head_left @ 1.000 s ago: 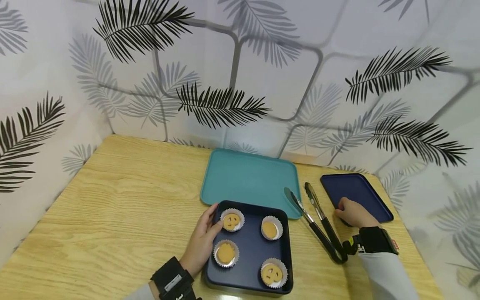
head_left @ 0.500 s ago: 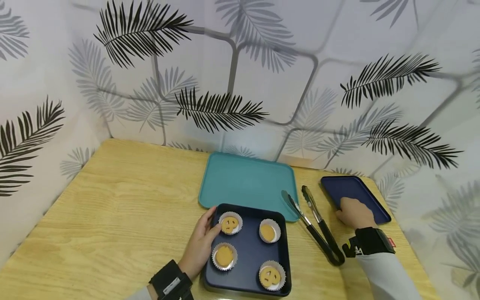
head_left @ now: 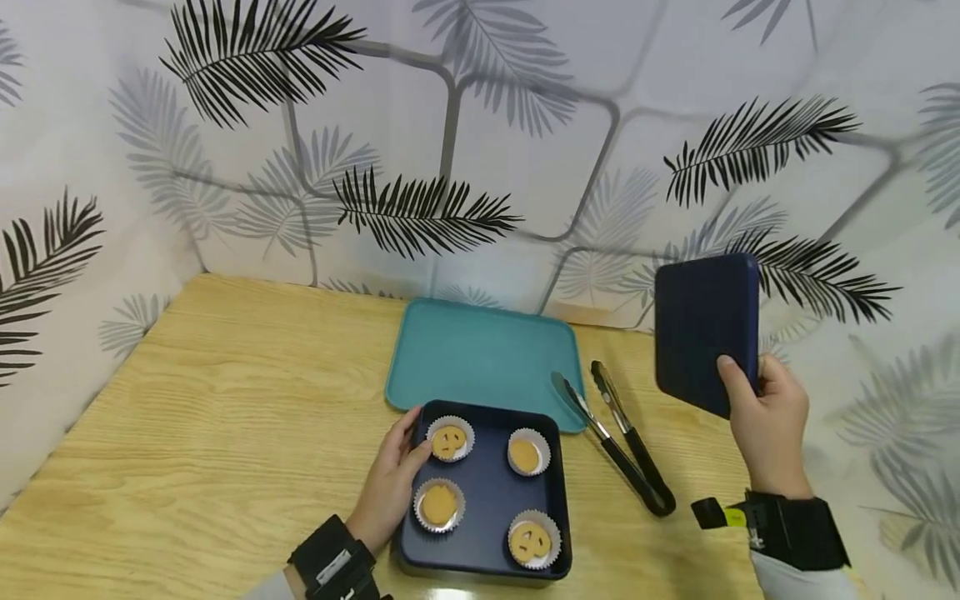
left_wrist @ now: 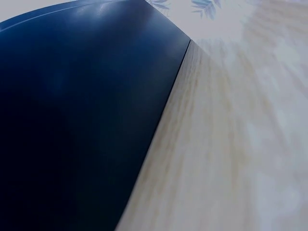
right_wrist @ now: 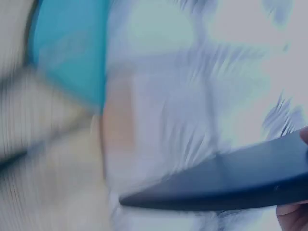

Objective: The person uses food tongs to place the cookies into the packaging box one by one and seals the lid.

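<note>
A square navy box (head_left: 495,500) stands near the front of the table, holding several biscuits in white paper cups, such as the biscuit (head_left: 439,505) at its left. My left hand (head_left: 384,492) grips the box's left wall, thumb over the rim and fingers along the outside. The left wrist view shows that dark wall (left_wrist: 96,106) close up. Raised above the table at the right, my right hand (head_left: 772,417) holds a shallow navy lid (head_left: 701,325), thumb on its face and fingers behind. The lid is tipped nearly upright; the right wrist view catches it edge-on (right_wrist: 221,178).
A teal tray (head_left: 480,350) lies flat behind the box, against the patterned wall cloth. Spread tongs (head_left: 637,458) with black handles lie between the box and my right arm, one tip over the tray. Wooden tabletop (head_left: 225,433) extends to the left.
My right hand has lifted the navy lid off the table at the right and tilted it up. The left hand stays on the box; the head view has shifted slightly.
</note>
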The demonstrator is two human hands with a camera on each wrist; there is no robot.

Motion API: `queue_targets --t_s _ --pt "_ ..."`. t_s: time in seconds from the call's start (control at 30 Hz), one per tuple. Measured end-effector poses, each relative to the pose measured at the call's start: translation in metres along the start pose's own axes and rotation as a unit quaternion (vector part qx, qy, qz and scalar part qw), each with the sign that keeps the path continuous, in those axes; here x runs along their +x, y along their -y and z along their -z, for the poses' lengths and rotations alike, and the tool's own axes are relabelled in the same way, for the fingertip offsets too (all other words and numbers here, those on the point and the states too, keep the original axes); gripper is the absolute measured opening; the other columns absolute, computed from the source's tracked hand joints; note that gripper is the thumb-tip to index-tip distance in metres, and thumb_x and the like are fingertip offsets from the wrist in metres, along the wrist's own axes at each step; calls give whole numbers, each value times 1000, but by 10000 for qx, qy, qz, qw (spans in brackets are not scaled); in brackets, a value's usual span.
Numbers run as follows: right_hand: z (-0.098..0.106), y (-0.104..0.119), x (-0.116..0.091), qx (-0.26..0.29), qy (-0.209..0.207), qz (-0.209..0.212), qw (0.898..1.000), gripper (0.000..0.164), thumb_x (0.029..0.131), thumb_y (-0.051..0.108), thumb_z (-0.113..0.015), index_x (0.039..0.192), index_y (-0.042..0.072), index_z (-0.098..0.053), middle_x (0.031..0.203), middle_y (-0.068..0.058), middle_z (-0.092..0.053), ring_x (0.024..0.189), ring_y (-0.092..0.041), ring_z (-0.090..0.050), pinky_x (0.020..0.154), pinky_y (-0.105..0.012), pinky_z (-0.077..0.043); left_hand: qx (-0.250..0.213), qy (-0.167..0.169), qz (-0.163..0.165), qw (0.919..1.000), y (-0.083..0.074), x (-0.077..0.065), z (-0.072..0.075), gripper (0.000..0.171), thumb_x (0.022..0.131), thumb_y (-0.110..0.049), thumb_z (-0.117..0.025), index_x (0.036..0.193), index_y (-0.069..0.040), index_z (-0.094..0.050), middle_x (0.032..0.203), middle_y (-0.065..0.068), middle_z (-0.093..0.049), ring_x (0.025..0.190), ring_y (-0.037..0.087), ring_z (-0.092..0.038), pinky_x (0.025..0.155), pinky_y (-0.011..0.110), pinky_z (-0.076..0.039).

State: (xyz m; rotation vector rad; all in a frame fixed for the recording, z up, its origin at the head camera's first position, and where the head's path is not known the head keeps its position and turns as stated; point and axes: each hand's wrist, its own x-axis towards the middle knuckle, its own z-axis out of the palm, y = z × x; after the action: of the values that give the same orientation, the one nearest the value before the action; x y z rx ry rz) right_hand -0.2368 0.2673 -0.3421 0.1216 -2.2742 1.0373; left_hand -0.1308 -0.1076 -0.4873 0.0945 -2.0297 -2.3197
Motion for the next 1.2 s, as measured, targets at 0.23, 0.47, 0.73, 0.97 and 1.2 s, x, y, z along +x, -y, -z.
queue_targets --t_s 0.23,0.47,0.73,0.97,1.2 --pt "-10 64 -73 3239 1351 -154 9363 4 101 2 -46 101 3 -49 93 -2 -57 83 -8 -61 67 -18 -52 62 38 -97 9999 2 1 1 57 102 -12 -47 153 -7 -23 160 13 -18 148 31 -13 121 47 -14" --pt "-36 73 -123 4877 3772 -1457 7737 16 107 9 -30 121 9 -36 106 -4 -67 87 -19 -71 72 -33 -60 -69 311 -26 9995 2 3 1 60 104 -27 -46 155 -12 -18 160 11 -14 147 31 -15 119 50 -18" --pt "-52 73 -147 4768 4036 -3286 7084 53 103 14 -44 143 7 -10 118 -3 -61 90 -18 -70 80 -31 -59 42 -483 -738 9961 -15 -8 1 46 107 -33 -33 148 -13 -38 152 2 -37 143 17 -29 117 33 -27" --pt "-54 64 -154 5139 4025 -3166 6882 72 103 6 -40 152 7 13 130 1 -58 95 -18 -70 85 -32 -57 57 87 -1573 9875 -49 -25 -8 44 106 -18 -39 149 -9 -36 157 4 -30 146 17 -23 112 13 -25" --pt "-49 70 -150 3261 3864 -3409 7925 77 100 28 -51 156 11 -1 150 -21 -33 107 -26 -65 91 -40 -55 1850 -8 -2533 9495 -56 -43 -17 53 96 0 -53 146 -14 -44 159 7 -21 145 25 -23 111 19 -27"
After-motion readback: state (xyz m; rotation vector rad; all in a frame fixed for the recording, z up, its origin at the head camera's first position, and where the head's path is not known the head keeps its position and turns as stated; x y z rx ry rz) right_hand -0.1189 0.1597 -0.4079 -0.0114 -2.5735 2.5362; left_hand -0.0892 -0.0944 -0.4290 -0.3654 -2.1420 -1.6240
